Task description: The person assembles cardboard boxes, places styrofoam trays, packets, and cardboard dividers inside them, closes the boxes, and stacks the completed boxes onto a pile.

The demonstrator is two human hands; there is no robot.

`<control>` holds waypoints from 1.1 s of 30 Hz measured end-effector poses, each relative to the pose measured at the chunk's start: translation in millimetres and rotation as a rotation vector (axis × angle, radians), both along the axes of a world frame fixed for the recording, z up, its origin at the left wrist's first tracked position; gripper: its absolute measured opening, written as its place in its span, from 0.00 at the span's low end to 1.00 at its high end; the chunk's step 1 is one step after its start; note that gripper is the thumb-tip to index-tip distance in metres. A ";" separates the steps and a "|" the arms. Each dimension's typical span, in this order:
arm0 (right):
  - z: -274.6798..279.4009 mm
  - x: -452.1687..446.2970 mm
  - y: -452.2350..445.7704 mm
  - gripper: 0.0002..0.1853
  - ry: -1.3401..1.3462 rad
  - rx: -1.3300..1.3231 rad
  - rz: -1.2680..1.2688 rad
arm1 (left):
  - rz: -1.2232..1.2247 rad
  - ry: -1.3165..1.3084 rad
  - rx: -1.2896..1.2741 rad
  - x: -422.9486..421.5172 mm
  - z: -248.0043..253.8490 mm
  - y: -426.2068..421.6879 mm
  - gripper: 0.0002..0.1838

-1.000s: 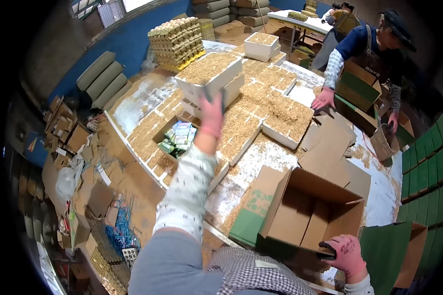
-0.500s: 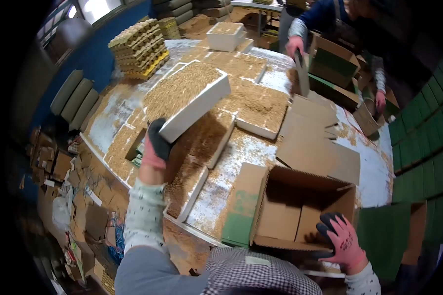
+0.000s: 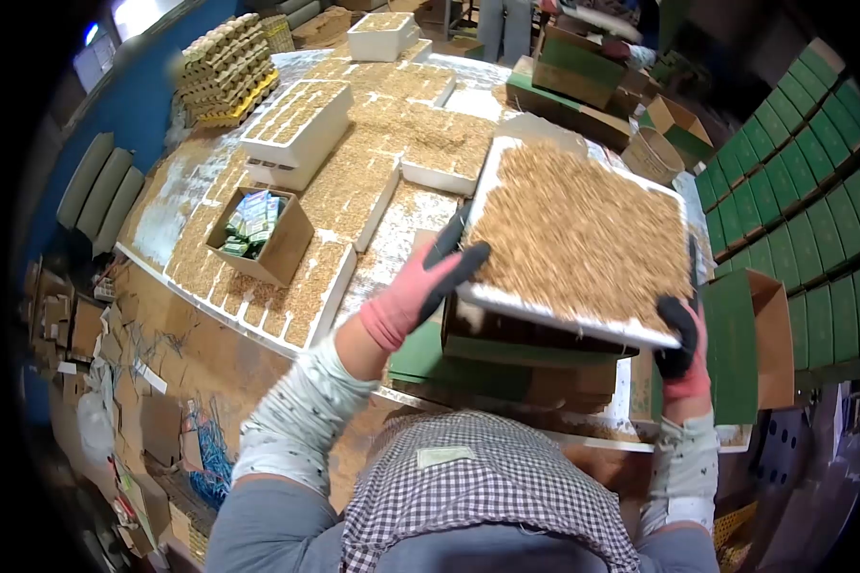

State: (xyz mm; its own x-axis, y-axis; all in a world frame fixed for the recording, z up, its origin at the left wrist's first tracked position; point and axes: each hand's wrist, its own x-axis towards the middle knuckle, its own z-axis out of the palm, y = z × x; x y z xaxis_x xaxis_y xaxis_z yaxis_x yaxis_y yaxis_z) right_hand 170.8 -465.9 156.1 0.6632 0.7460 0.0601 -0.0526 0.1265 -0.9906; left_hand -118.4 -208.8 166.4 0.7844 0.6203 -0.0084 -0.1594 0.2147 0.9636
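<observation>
A white foam tray heaped with brown husks hangs over the green and brown cardboard box, hiding most of its inside. My left hand, in a pink and black glove, grips the tray's left edge. On its right front corner my right hand is closed, gloved alike. To the left, a small carton of colourful packets sits on husk-filled trays. Behind that carton stands a stack of white foam trays.
Egg trays are piled at the back left. Green boxes form a wall at the right. An open carton stands near my right hand. A co-worker's legs show at the back, beside more cartons.
My left hand has carried a husk-filled tray from the left stack to above the box. My right hand has left the box rim and taken the tray's other side. The view has shifted.
</observation>
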 end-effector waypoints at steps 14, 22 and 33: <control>32.0 -46.9 63.6 0.46 -0.609 -0.802 0.401 | 1.035 0.863 1.047 -139.0 -18.1 145.4 0.23; 17.3 -54.2 102.9 0.25 -1.491 -1.321 0.736 | 0.890 1.439 1.060 -186.5 -78.4 220.9 0.18; -70.2 165.6 244.8 0.30 -0.834 -0.759 0.520 | -0.225 0.384 1.335 27.1 51.8 20.6 0.23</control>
State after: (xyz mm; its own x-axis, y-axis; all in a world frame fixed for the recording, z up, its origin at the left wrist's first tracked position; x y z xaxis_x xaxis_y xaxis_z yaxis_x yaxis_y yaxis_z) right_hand 336.4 -221.0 85.8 0.2449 0.9393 -0.2402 0.7560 -0.3401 -0.5593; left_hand -91.3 -188.2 218.2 0.9498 0.1940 0.2455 0.0712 -0.8979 0.4343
